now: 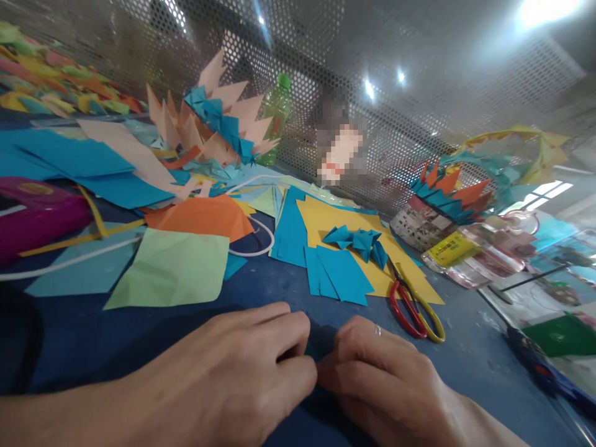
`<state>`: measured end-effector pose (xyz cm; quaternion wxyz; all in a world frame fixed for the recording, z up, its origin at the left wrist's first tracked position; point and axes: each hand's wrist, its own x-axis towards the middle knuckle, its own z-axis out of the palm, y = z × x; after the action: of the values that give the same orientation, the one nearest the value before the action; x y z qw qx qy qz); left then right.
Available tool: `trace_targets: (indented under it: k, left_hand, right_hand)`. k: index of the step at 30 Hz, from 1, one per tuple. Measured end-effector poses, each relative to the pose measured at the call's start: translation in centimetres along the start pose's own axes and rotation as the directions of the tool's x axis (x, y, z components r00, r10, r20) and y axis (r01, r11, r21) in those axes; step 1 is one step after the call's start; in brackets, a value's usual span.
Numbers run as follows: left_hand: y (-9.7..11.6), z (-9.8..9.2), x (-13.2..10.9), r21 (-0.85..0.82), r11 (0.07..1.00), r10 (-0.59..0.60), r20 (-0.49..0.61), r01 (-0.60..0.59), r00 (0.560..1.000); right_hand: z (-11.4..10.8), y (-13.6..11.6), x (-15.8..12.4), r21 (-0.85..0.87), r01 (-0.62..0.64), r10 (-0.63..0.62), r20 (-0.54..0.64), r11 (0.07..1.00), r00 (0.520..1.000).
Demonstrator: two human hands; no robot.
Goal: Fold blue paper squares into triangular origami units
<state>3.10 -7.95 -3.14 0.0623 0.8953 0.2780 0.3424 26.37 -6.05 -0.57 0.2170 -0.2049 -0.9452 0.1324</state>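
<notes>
My left hand (261, 366) and my right hand (386, 372) meet low in the middle of the head view, fingers curled in and fingertips nearly touching. Between them shows a dark blue-green sliver of what looks like paper (317, 349); the hands cover most of it. A ring is on a finger of my right hand. Just beyond the hands lie small cut blue paper pieces (338, 273) and several folded blue paper units (358, 241), on yellow paper (400, 282). Red-and-yellow-handled scissors (416, 307) rest beyond my right hand.
Green paper (172, 267), orange paper (200, 217) and a white cable (258, 245) lie left, near a magenta tool (40, 214). Behind stand a spiky folded-paper model (218, 118) and a green-capped bottle (278, 112). A clear labelled bottle (470, 254) is right, before a perforated metal panel (298, 56).
</notes>
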Motion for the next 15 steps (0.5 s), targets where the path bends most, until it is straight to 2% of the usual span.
trace_targets:
  k: [10,15]
  left_hand:
    - [-0.21,0.35,-0.22,0.142,0.988,0.089,-0.150,-0.068,0.985]
    - [0.21,-0.01,-0.74,0.180,0.981,0.089,-0.115,-0.068,0.989]
  right_hand:
    - [-0.37,-0.38,0.06,-0.027,-0.015,0.016,0.027,1.000,1.000]
    - [-0.54,-0.48,0.04,-0.054,-0.020,0.024,0.063,0.998,0.998]
